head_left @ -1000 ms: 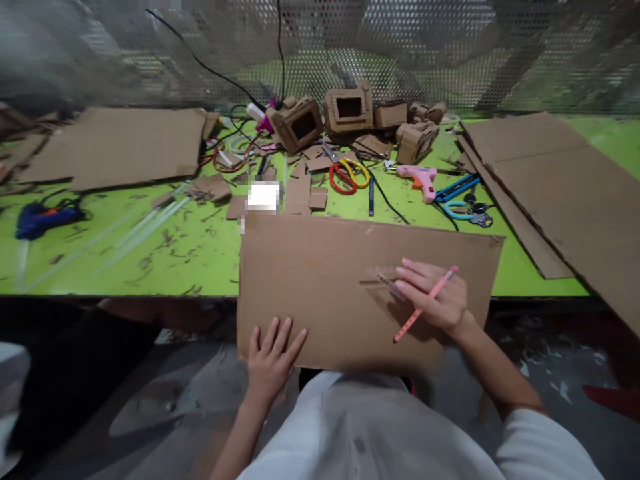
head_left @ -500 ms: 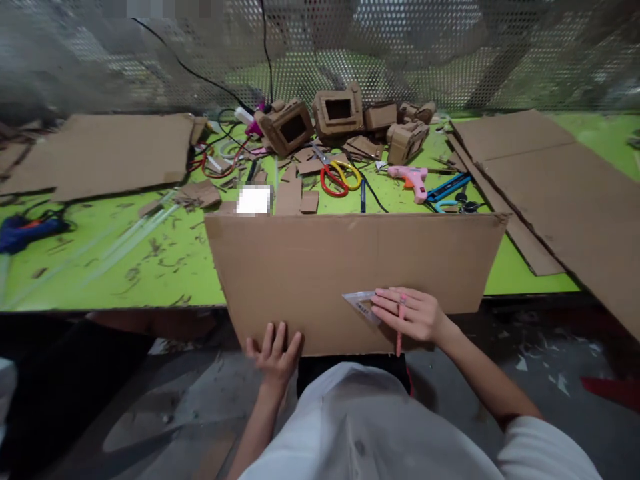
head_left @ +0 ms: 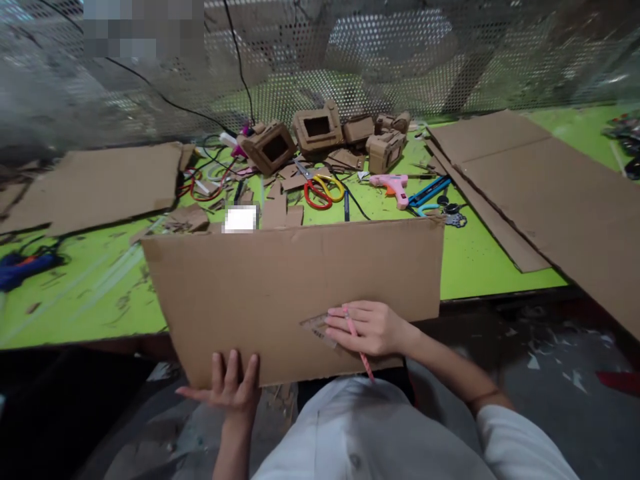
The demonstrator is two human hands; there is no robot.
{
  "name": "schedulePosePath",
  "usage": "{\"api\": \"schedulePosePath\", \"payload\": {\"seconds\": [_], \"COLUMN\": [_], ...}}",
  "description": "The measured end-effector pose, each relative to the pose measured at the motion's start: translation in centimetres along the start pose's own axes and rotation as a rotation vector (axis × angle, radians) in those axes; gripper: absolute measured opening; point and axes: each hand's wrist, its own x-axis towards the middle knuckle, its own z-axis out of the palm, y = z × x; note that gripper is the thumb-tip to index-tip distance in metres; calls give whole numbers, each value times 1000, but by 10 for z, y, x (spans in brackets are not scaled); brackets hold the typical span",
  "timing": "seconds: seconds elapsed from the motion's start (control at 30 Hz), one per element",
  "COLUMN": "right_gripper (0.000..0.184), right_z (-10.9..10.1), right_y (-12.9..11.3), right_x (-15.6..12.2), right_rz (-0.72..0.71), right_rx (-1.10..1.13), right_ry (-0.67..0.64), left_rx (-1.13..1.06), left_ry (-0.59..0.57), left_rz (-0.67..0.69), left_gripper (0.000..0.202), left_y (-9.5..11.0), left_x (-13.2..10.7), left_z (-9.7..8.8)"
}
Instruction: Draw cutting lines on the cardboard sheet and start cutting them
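Observation:
A brown cardboard sheet (head_left: 240,280) rests across the table's front edge and slopes down toward my body. My left hand (head_left: 233,387) has hold of its lower left edge, several fingers lying spread over the face and the thumb pointing left. Over the lower middle of the sheet, my right hand (head_left: 373,327) holds a pink pencil (head_left: 367,365) between its fingers. Under those same fingertips, a small clear triangular set square (head_left: 316,325) lies against the cardboard, partly covered.
On the green table (head_left: 480,267) lie scissors (head_left: 320,193), a pink glue gun (head_left: 395,187), a blue cutter (head_left: 430,192) and cardboard scraps. Box-like cardboard models (head_left: 317,127) stand behind. Large cardboard sheets (head_left: 545,180) lie right and left. A blue glue gun (head_left: 25,267) is far left.
The cardboard sheet has shifted left, with both hands and the set square moving along with it. The pencil leans more in my right hand. The view has also turned slightly.

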Motion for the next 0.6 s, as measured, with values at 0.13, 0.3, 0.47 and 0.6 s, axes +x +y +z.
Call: {"api": "schedulePosePath", "payload": {"seconds": [0.13, 0.3, 0.47, 0.6], "right_gripper": [16, 18, 26, 33], "right_z": [14, 16, 1, -2], "right_y": [-3, 3, 11, 12], "right_x": [13, 18, 8, 2], "right_rz": [-43, 16, 231, 263], "right_rx": [44, 49, -54, -53], "right_ry": [-10, -6, 215, 258], "left_rx": [-13, -150, -238, -341], "left_ry": [-61, -220, -244, -202], "left_rz": [-121, -195, -145, -102], "left_gripper": [87, 98, 98, 80], "left_y": [2, 9, 5, 7], "left_x": [-9, 1, 18, 44], "left_z": [-7, -12, -22, -34]}}
